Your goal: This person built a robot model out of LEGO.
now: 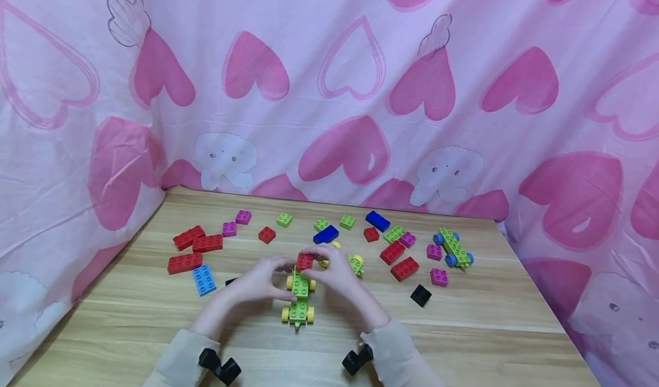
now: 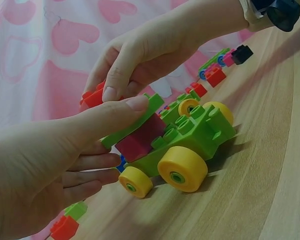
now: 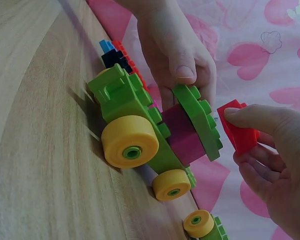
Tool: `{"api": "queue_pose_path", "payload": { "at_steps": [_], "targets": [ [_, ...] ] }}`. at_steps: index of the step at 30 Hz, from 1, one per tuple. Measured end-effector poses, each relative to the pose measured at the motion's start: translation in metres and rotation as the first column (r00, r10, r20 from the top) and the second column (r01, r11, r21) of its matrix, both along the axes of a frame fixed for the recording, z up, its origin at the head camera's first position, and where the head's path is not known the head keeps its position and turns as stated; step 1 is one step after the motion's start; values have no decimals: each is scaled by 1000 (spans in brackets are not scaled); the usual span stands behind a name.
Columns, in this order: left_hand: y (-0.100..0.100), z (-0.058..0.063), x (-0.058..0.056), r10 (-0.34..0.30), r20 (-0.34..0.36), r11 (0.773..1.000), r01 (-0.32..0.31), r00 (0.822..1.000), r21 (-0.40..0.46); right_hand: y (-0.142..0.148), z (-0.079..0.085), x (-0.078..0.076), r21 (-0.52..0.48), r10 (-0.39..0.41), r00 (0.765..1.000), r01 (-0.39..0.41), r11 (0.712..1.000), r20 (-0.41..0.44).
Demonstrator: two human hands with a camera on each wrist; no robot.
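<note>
A toy car base (image 1: 298, 314), green with yellow wheels (image 3: 130, 141), stands on the wooden table. A magenta brick (image 3: 181, 135) sits on its studs and carries a longer green brick (image 3: 197, 120). My left hand (image 1: 257, 281) holds this upper green brick, its thumb at the near end and its fingers toward the far end, partly hidden. Between thumb and fingers my right hand (image 1: 337, 270) pinches a red brick (image 3: 238, 127). It is tilted and slightly apart from the green brick in the right wrist view.
Red bricks (image 1: 185, 263) and a light blue brick (image 1: 204, 279) lie at left. Dark blue bricks (image 1: 378, 220) and small green bricks (image 1: 284, 220) lie behind. A blue-wheeled green base (image 1: 453, 247) and a black brick (image 1: 421, 295) are at right. A heart-patterned curtain (image 1: 342, 150) borders the table.
</note>
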State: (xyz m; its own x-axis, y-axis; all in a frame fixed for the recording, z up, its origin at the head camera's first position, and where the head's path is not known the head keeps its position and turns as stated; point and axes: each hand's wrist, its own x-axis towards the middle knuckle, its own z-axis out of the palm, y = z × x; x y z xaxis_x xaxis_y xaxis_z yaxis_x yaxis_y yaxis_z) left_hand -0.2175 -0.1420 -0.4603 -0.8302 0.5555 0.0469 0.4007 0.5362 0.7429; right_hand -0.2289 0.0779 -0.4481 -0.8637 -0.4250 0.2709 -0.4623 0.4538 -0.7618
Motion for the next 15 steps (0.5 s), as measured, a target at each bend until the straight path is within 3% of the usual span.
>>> {"api": "queue_pose_path", "payload": {
  "at_steps": [15],
  "targets": [
    [1, -1, 1, 6, 12, 1000, -6, 1000, 1, -2, -2, 3, 49, 58, 998, -60, 997, 38]
  ]
}}
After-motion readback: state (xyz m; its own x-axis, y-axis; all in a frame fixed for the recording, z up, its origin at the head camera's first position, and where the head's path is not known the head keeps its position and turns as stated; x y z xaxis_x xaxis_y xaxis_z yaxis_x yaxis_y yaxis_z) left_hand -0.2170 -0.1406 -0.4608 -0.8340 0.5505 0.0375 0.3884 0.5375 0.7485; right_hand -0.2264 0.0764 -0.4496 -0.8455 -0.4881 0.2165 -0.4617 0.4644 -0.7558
